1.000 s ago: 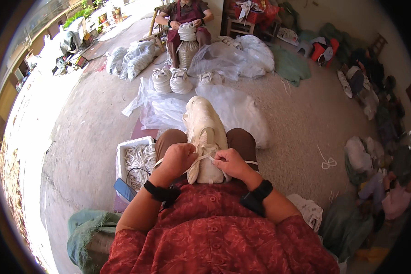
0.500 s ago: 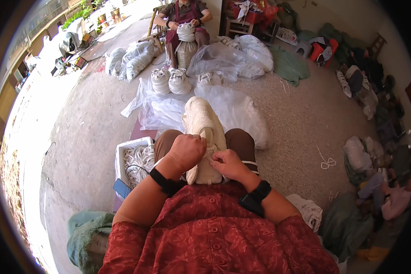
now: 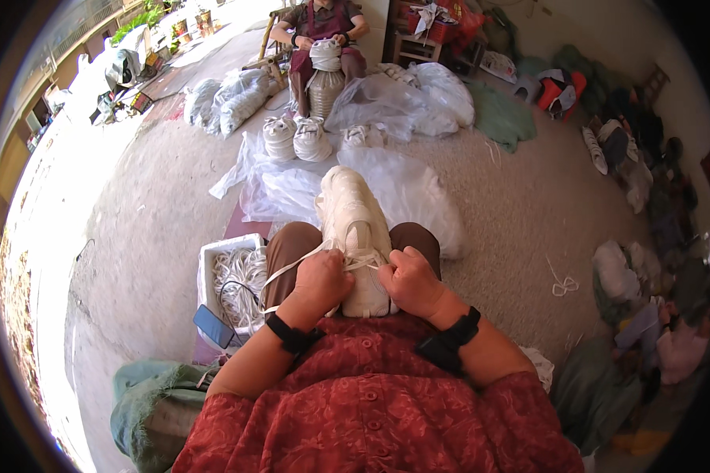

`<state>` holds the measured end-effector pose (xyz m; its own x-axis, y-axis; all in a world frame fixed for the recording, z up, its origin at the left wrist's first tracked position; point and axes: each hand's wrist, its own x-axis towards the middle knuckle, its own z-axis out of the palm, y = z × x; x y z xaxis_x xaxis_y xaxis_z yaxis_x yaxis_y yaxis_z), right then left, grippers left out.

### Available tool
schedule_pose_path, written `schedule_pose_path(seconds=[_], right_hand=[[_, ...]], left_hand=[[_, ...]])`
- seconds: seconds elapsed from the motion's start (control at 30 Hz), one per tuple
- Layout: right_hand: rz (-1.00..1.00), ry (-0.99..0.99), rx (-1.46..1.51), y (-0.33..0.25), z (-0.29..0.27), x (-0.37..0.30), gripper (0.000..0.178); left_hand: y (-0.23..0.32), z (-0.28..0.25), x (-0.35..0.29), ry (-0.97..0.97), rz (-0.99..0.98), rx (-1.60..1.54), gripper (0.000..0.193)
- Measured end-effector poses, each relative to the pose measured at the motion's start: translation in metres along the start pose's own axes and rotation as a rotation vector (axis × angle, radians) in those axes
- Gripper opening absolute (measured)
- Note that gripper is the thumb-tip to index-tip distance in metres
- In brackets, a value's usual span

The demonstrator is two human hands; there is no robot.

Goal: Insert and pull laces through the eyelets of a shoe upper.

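Note:
A cream lace-up shoe (image 3: 347, 197) rests between my knees, toe pointing away from me. A white shoelace (image 3: 363, 258) crosses over its tongue, with what looks like a loop or half knot there. My left hand (image 3: 323, 280) is closed on the lace at the left side of the opening; a loose length trails from it over my left thigh. My right hand (image 3: 412, 284) makes a fist at the right side, pinching the lace, whose end is hidden in the fingers. Both hands are close to the shoe collar.
A white box (image 3: 204, 276) of loose laces stands by my left knee, a blue phone-like object (image 3: 213, 326) at its corner. Lace-wrapped bundles (image 3: 312, 140) and plastic sheeting (image 3: 406, 189) lie ahead. A co-worker (image 3: 323, 31) sits beyond. Green sacking (image 3: 154, 410) lies lower left.
My hands have drawn apart to either side of the shoe opening and come slightly nearer me. The lace now lies crossed between them, and a loose length shows at left.

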<state>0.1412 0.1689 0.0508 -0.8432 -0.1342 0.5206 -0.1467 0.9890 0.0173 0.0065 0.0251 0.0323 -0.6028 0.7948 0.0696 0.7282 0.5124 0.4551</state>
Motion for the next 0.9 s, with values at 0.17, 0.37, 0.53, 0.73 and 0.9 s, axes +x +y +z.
schedule_pose_path(seconds=[0.17,0.37,0.53,0.73,0.9], right_hand=[[-0.094,-0.004,0.0,-0.001,-0.022,-0.023,0.017],[-0.058,0.042,0.026,0.008,-0.005,-0.037,0.014],[-0.149,-0.026,0.145,-0.003,-0.012,-0.03,0.012],[0.062,0.124,0.104,0.005,-0.009,-0.03,0.005],[0.307,-0.014,0.721,0.007,-0.019,-0.04,0.005]], left_hand=[[-0.002,0.001,-0.004,-0.017,-0.007,-0.089,0.023],[0.0,-0.001,-0.007,0.047,-0.003,-0.07,0.025],[-0.002,0.005,-0.012,0.269,0.318,-0.142,0.024],[-0.008,-0.011,-0.02,0.197,0.219,-0.35,0.016],[-0.04,-0.027,-0.03,0.154,-0.14,-0.953,0.018]])
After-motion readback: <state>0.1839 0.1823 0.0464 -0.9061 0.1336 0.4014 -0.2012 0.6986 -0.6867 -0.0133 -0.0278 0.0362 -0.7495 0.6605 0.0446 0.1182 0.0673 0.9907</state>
